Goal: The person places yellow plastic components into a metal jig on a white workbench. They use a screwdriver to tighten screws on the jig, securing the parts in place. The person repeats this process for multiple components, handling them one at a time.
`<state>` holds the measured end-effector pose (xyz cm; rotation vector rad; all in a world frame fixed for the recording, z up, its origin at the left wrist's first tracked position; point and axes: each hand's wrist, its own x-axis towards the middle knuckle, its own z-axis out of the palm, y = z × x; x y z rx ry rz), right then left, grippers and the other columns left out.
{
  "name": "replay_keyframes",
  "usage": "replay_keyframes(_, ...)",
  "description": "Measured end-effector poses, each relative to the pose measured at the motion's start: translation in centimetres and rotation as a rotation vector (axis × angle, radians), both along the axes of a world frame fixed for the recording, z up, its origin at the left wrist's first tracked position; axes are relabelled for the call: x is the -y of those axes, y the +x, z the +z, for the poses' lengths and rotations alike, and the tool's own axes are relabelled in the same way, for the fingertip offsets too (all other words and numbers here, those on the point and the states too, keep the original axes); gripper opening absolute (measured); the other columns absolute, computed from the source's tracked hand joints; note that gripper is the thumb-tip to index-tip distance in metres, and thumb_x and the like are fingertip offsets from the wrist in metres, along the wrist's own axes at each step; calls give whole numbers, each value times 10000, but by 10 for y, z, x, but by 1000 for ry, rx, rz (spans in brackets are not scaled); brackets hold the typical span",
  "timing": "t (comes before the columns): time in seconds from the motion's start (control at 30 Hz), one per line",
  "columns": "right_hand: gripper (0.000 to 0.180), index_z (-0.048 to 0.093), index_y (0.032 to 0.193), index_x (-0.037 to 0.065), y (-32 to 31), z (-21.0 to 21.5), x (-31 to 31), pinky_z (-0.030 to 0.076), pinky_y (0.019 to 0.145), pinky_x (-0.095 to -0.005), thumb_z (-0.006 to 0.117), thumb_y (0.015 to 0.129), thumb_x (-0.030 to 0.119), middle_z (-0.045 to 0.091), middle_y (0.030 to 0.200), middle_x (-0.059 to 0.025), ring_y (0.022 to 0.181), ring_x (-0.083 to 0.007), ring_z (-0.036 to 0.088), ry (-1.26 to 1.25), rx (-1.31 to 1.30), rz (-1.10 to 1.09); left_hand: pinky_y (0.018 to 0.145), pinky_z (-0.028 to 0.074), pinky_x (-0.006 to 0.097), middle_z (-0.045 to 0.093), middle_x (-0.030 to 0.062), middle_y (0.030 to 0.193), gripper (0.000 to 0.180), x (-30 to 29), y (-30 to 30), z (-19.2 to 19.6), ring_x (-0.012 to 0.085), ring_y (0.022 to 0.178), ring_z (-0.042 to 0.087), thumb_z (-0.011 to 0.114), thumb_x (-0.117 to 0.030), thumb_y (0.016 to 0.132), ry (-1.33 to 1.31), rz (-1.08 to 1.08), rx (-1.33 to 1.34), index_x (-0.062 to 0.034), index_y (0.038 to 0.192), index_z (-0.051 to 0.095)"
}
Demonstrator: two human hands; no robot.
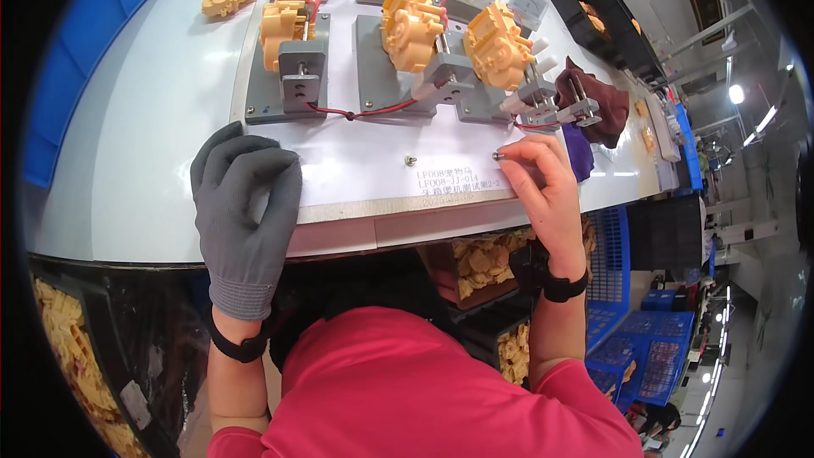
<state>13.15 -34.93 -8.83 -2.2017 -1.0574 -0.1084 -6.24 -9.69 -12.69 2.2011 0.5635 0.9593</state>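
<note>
Between the right hand's (547, 195) fingertips sits a pinched small metal screw (498, 155), just above the counter (127, 161); the gloved left hand (244, 212) lies open, flat, well apart.

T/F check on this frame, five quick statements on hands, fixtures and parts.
1. The left hand wears a grey glove. True.
2. The right hand is gloved too. False: it is bare, with a black band at the wrist.
3. The right hand pinches a small metal screw at its fingertips. True.
4. Three yellow plastic parts sit on grey fixtures. True.
5. The left hand grips one of the yellow parts. False: it lies flat, palm down, on the white board, holding nothing.
</note>
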Motion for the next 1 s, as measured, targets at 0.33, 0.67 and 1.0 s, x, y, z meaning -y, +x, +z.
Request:
replay_keyframes(0.33,72,659,946,3,2,-7,-7,487,806,-326,680,907,60,607,972,-97,893,-230,598,36,-17,-37,1033,412,405,626,101,1101,128,1,-2,1,309,1253,502,673,-4,844,24,-17,-38,-22,970,685)
replay_keyframes(0.67,78,658,951,1,2,-9,-6,484,818,-332,676,910,65,603,970,-99,909,-241,593,26,12,-46,1013,429,428,659,81,1037,130,1,1,1,331,1215,522,718,-37,811,4,0,8,-55,939,705)
replay_keyframes(1.0,223,648,1048,31,-21,1,-19,439,945,-400,729,840,49,625,1080,-123,1065,-300,578,59,262,-119,988,442,434,658,80,1025,135,0,1,-1,339,1192,531,728,-48,801,16,6,37,-81,930,711)
